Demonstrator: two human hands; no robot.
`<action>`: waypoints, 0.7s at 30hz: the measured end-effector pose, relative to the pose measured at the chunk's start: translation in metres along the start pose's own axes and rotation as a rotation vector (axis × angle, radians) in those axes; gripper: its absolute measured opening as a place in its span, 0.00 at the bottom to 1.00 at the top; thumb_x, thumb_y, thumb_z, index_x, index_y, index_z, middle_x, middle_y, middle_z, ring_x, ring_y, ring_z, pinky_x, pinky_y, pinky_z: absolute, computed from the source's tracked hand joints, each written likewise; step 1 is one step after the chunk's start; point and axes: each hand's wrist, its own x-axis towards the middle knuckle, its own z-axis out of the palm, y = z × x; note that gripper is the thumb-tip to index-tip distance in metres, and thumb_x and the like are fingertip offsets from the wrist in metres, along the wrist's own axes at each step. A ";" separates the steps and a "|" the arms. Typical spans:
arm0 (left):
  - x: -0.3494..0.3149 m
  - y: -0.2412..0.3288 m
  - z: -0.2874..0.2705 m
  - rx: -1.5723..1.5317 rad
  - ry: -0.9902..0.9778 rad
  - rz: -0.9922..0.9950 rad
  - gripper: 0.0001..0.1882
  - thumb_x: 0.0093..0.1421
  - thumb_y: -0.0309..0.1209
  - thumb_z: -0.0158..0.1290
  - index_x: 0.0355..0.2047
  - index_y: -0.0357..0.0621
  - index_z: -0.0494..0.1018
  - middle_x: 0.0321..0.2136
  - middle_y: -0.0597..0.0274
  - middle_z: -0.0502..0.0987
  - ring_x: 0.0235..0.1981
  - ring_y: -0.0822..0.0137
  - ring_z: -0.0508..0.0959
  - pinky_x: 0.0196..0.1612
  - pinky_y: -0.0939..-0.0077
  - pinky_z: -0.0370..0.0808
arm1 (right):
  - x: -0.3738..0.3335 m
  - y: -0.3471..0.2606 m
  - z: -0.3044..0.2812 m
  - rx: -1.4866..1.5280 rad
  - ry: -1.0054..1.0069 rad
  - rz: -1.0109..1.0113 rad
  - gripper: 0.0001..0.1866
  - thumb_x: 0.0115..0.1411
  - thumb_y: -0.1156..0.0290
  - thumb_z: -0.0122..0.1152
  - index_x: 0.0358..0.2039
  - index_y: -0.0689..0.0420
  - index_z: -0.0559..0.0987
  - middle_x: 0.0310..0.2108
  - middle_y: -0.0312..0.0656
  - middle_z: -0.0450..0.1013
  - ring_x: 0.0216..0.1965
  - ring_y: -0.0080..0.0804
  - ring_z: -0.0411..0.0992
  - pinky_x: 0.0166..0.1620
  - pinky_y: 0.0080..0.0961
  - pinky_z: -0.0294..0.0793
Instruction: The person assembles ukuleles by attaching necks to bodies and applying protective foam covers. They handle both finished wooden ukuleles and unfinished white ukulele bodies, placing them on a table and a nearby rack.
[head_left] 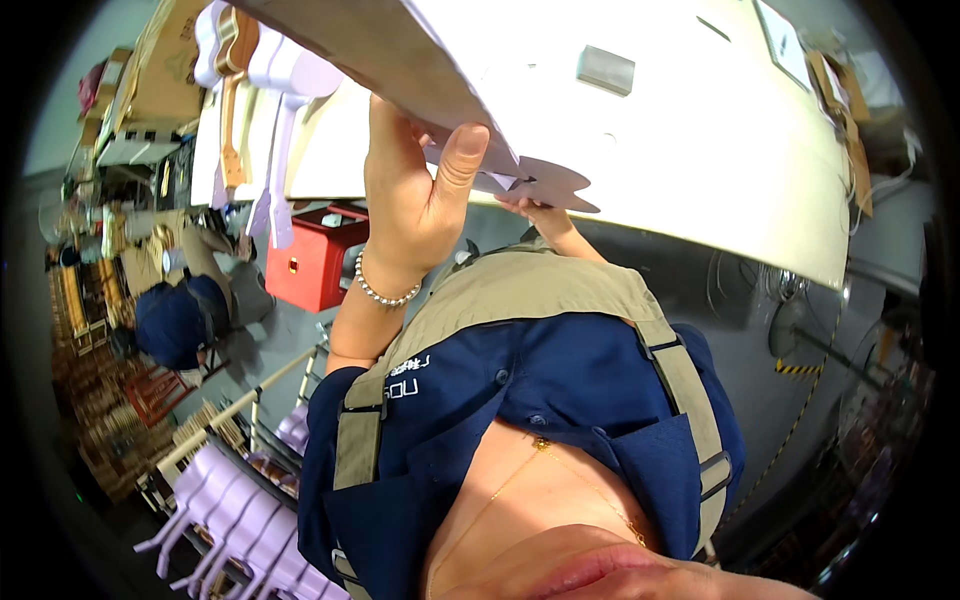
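A large flat piece [400, 65] with a grey-brown face and a pale edge slants across the top of the view, cut off by the frame. My left hand [415, 195], with a beaded bracelet at the wrist, grips its lower side. The thumb lies along the edge, and the other fingers are partly hidden behind it. Beneath the piece's lower end shows a lilac part with rounded lobes [560, 187]; whether the two are joined I cannot tell. My right hand [540, 212] holds the lilac part from below, its fingers partly covered.
A grey block [605, 70] rests on the white table [720, 150]. Lilac and wooden ukuleles [232, 110] lie at its left end. Left of me stand a red stool [305, 265] and a rack of lilac ukuleles [225, 500]. Another person [180, 320] sits farther left.
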 end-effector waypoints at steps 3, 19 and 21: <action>0.002 0.000 0.011 0.003 -0.037 0.030 0.17 0.60 0.29 0.42 0.46 0.35 0.55 0.42 0.55 0.66 0.44 0.68 0.65 0.50 0.75 0.57 | -0.006 -0.015 0.008 0.031 0.079 0.007 0.18 0.45 0.85 0.59 0.19 0.52 0.58 0.23 0.35 0.67 0.37 0.37 0.71 0.47 0.42 0.70; -0.048 -0.033 -0.029 -0.235 0.669 -0.161 0.24 0.59 0.38 0.45 0.49 0.39 0.50 0.40 0.58 0.66 0.43 0.70 0.63 0.49 0.70 0.61 | -0.012 -0.074 0.009 -0.982 0.210 -0.341 0.16 0.42 0.82 0.64 0.33 0.60 0.72 0.31 0.37 0.70 0.33 0.28 0.69 0.35 0.23 0.71; -0.067 -0.052 -0.045 -0.276 0.833 -0.287 0.25 0.60 0.37 0.44 0.53 0.42 0.48 0.38 0.59 0.66 0.44 0.68 0.64 0.49 0.70 0.61 | -0.011 -0.087 0.012 -1.040 0.209 -0.233 0.22 0.40 0.79 0.67 0.38 0.60 0.71 0.35 0.39 0.70 0.36 0.29 0.68 0.38 0.25 0.70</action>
